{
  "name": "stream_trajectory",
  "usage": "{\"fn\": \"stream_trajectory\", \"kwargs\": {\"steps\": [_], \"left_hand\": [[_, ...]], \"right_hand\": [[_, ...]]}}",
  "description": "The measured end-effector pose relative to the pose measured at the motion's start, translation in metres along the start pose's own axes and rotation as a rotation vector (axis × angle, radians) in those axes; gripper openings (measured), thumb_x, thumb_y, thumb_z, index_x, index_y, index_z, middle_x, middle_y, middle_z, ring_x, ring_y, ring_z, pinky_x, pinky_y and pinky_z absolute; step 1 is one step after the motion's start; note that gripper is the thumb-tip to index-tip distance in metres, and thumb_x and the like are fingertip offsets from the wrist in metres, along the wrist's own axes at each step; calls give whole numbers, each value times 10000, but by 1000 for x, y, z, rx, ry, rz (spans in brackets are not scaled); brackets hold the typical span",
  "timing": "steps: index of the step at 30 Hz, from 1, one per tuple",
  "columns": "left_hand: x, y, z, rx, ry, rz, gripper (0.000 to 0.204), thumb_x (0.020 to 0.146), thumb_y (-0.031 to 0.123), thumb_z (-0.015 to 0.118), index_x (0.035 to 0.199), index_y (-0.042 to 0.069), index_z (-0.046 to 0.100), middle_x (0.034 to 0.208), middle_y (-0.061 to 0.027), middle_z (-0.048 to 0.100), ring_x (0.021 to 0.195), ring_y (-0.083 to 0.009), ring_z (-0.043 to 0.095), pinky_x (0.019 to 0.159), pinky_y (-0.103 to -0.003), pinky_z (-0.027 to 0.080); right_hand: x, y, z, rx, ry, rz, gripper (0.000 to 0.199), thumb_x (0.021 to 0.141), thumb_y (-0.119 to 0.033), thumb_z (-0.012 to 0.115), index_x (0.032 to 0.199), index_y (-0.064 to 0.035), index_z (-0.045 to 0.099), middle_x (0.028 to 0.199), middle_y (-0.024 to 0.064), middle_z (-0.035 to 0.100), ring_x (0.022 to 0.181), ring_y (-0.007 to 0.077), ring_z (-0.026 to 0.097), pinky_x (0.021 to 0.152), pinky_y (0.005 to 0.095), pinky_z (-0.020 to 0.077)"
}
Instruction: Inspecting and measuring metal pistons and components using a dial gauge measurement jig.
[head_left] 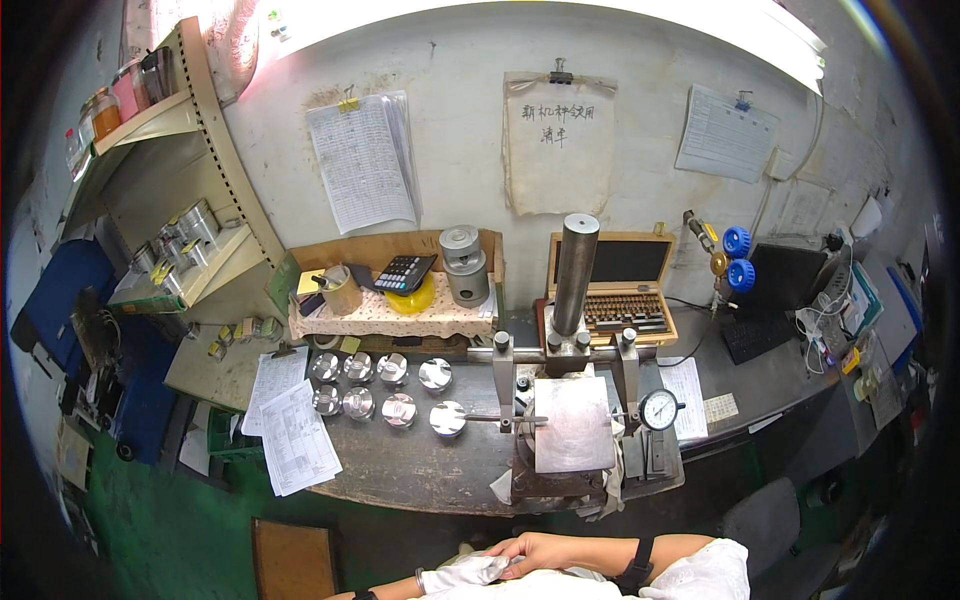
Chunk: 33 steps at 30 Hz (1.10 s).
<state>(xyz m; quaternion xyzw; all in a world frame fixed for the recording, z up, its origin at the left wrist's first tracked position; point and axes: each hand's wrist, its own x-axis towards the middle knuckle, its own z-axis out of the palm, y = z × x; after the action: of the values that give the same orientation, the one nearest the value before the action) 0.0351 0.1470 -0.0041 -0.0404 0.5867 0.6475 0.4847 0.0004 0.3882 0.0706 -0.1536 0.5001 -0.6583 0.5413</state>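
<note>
Here the right hand [545, 550] overlaps the gloved left hand [465, 575].

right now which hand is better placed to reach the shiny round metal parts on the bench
Left, probably. The white-gloved left hand lies on the same side as the metal parts. The right hand rests over it, further right.

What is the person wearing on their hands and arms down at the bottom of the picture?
The left hand wears a white cloth glove with a thin band at its wrist. The right hand is bare, without a glove. A wide black strap circles the right wrist, and a short white sleeve with a fine pattern covers the upper arm. Both forearms are uncovered.
</note>
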Motion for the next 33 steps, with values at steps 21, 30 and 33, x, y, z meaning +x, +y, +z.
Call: {"fn": "stream_trajectory", "kwargs": {"steps": [21, 30, 33], "left_hand": [[13, 19, 10, 78, 43, -17, 454, 939, 395, 503, 1223, 40, 514, 1117, -62, 553, 1035, -137, 505, 887, -265, 413], [9, 23, 3, 105, 63, -25, 457, 941, 400, 498, 1223, 41, 513, 1110, -60, 554, 1023, -134, 506, 876, -262, 417], [8, 24, 3, 112, 72, -26, 458, 942, 402, 496, 1223, 41, 513, 1108, -60, 554, 1020, -133, 506, 872, -261, 418]], "right_hand": [[3, -8, -4, 2, -30, -16, 261, 850, -202, 671, 1068, -58, 680, 1387, 126, 435, 1252, 229, 413, 1063, 360, 268], [6, -6, -9, 34, -112, -15, 241, 855, -172, 658, 1058, -45, 680, 1429, 134, 377, 1299, 244, 361, 1074, 369, 250], [6, -5, -11, 27, -143, -39, 241, 853, -161, 657, 1065, -46, 678, 1431, 135, 373, 1303, 250, 354, 1078, 369, 243]]}}
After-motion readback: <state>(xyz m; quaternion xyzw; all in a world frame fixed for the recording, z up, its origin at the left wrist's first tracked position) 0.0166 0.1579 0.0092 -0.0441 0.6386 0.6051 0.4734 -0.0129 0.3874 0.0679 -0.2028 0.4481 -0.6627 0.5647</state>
